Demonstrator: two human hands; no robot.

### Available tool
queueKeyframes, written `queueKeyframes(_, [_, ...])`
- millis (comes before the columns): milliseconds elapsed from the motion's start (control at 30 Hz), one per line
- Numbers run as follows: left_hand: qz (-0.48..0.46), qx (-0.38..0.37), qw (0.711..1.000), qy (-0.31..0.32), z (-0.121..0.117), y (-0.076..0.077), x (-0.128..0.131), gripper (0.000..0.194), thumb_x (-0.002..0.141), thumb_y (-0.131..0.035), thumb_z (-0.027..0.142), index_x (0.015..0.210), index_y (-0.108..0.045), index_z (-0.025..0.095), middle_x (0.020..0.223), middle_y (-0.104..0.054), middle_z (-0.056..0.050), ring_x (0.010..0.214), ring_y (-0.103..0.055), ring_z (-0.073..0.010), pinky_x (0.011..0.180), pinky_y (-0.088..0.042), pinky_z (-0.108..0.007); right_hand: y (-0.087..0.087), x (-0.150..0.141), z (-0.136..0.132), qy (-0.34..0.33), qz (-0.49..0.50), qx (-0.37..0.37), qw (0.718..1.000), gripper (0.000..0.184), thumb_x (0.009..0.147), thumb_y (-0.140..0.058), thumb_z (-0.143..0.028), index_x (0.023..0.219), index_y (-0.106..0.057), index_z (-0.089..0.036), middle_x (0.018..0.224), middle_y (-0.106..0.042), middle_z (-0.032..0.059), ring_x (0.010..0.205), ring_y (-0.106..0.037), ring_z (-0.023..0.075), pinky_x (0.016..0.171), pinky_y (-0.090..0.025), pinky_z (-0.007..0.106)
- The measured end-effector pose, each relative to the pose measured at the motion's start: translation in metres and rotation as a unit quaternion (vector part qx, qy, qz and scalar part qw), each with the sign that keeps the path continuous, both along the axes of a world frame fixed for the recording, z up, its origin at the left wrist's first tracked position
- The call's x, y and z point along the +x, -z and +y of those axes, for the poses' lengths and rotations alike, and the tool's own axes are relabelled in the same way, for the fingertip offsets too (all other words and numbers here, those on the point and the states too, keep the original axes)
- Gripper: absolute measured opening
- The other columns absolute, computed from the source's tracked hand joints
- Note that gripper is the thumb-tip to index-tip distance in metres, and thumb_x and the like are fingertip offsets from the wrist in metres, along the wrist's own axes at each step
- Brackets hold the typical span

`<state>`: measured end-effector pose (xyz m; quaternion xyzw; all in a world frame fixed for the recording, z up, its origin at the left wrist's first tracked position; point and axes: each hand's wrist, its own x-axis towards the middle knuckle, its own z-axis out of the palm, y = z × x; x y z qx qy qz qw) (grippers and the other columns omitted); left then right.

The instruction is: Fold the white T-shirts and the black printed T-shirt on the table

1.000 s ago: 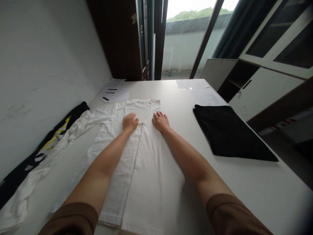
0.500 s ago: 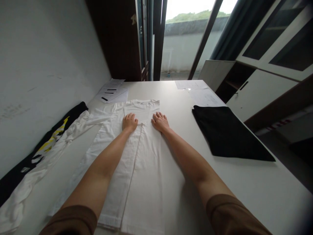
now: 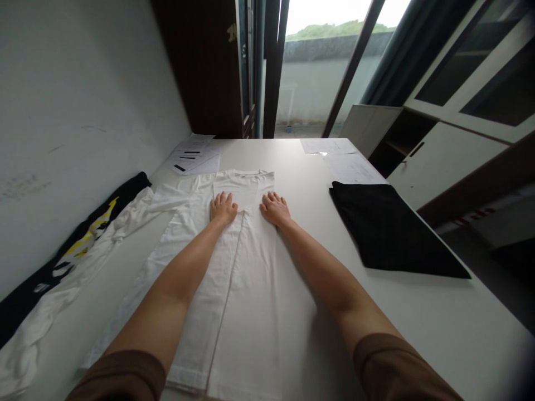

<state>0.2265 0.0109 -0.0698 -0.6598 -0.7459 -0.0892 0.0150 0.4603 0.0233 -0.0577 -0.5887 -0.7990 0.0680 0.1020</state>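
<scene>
A white T-shirt [image 3: 254, 267] lies on the table with its neckline at the far end. Its right side is folded inward, and that flap's edge runs down the middle of the body. My left hand [image 3: 224, 208] rests flat on the shirt below the collar, fingers spread. On the shirt's right folded edge lies my right hand [image 3: 275, 208], its fingers stretched out and palm down. Neither hand grips the cloth. One sleeve spreads out to the left, near a crumpled white garment.
The white table [image 3: 309, 234] carries a folded black cloth [image 3: 393, 225] at right. Along the left wall lie a black garment with yellow print [image 3: 90, 239] and a crumpled white garment [image 3: 79, 278]. Paper sheets [image 3: 196, 156] sit at the far left, and more papers [image 3: 343, 159] at the far right.
The view has shifted very slightly. Both hands stay flat on the T-shirt in nearly the same places.
</scene>
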Motion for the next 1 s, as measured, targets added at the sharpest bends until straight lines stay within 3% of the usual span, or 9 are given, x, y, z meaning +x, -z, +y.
queueKeyframes(200, [0.004, -0.008, 1.0, -0.013, 0.001, -0.001, -0.002, 0.062, 0.101, -0.035, 0.045, 0.159, -0.039, 0.024, 0.169, -0.028, -0.011, 0.156, -0.022, -0.0329, 0.123, -0.018, -0.059, 0.002, -0.002, -0.002, 0.002, 0.006, 0.008, 1.0, 0.057, 0.106, -0.035, -0.046, 0.156, -0.042, -0.019, 0.168, -0.03, 0.0122, 0.155, -0.023, 0.0288, 0.125, -0.019, 0.05])
queueKeyframes(367, [-0.002, -0.036, 0.999, 0.01, 0.027, -0.014, 0.005, 0.061, 0.099, -0.038, 0.04, 0.153, -0.046, 0.012, 0.162, -0.038, -0.022, 0.152, -0.028, -0.039, 0.123, -0.009, -0.066, 0.001, -0.006, -0.005, 0.016, 0.006, 0.017, 1.0, 0.058, 0.106, -0.033, -0.047, 0.156, -0.042, -0.018, 0.167, -0.03, 0.013, 0.155, -0.023, 0.0291, 0.125, -0.019, 0.051])
queueKeyframes(433, [-0.01, -0.049, 0.998, 0.045, 0.042, -0.018, 0.015, 0.061, 0.1, -0.038, 0.041, 0.155, -0.043, 0.015, 0.164, -0.036, -0.018, 0.153, -0.027, -0.0347, 0.125, -0.009, -0.06, 0.0, -0.006, -0.005, 0.01, 0.004, 0.02, 1.0, 0.058, 0.106, -0.034, -0.047, 0.155, -0.043, -0.018, 0.167, -0.031, 0.0133, 0.155, -0.023, 0.0292, 0.125, -0.019, 0.051])
queueKeyframes(533, [-0.026, -0.081, 0.99, 0.113, 0.064, -0.019, 0.031, 0.065, 0.099, -0.043, 0.051, 0.159, -0.038, 0.029, 0.17, -0.028, -0.002, 0.157, -0.022, -0.0247, 0.127, -0.015, -0.046, 0.0, -0.004, -0.004, 0.005, 0.002, 0.024, 1.0, 0.058, 0.106, -0.034, -0.047, 0.155, -0.043, -0.017, 0.166, -0.033, 0.0139, 0.155, -0.023, 0.0293, 0.124, -0.02, 0.05])
queueKeyframes(633, [-0.039, -0.103, 0.987, 0.115, 0.08, -0.019, 0.03, 0.064, 0.1, -0.04, 0.056, 0.16, -0.036, 0.035, 0.172, -0.023, 0.003, 0.158, -0.019, -0.0238, 0.127, -0.015, -0.046, 0.003, -0.002, -0.002, -0.001, 0.006, 0.033, 0.999, 0.058, 0.106, -0.035, -0.047, 0.155, -0.043, -0.017, 0.166, -0.034, 0.0137, 0.154, -0.025, 0.0292, 0.124, -0.021, 0.05])
queueKeyframes(700, [-0.043, -0.104, 0.991, 0.074, 0.084, -0.022, 0.012, 0.065, 0.102, -0.036, 0.055, 0.162, -0.033, 0.03, 0.173, -0.02, -0.003, 0.158, -0.016, -0.0278, 0.127, -0.012, -0.051, 0.006, 0.0, 0.0, -0.006, 0.011, 0.036, 0.999, 0.058, 0.105, -0.036, -0.047, 0.155, -0.044, -0.017, 0.166, -0.034, 0.0134, 0.154, -0.025, 0.0294, 0.124, -0.02, 0.049])
queueKeyframes(800, [-0.047, -0.096, 0.994, -0.014, 0.07, -0.035, -0.038, 0.066, 0.103, -0.038, 0.054, 0.16, -0.036, 0.02, 0.171, -0.023, -0.013, 0.157, -0.017, -0.0342, 0.124, -0.011, -0.057, 0.008, 0.0, 0.001, -0.004, 0.018, 0.031, 0.999, 0.058, 0.105, -0.037, -0.047, 0.154, -0.044, -0.017, 0.166, -0.033, 0.0132, 0.154, -0.025, 0.0298, 0.124, -0.02, 0.05])
queueKeyframes(1000, [-0.049, -0.019, 0.978, -0.204, -0.019, -0.072, -0.163, 0.058, 0.107, -0.044, 0.037, 0.143, -0.039, -0.008, 0.16, -0.03, -0.033, 0.149, -0.019, -0.0427, 0.117, -0.009, -0.063, 0.009, -0.003, 0.002, 0.001, 0.03, 0.03, 0.999, 0.058, 0.105, -0.038, -0.047, 0.154, -0.045, -0.016, 0.165, -0.034, 0.0149, 0.154, -0.025, 0.0308, 0.124, -0.019, 0.052])
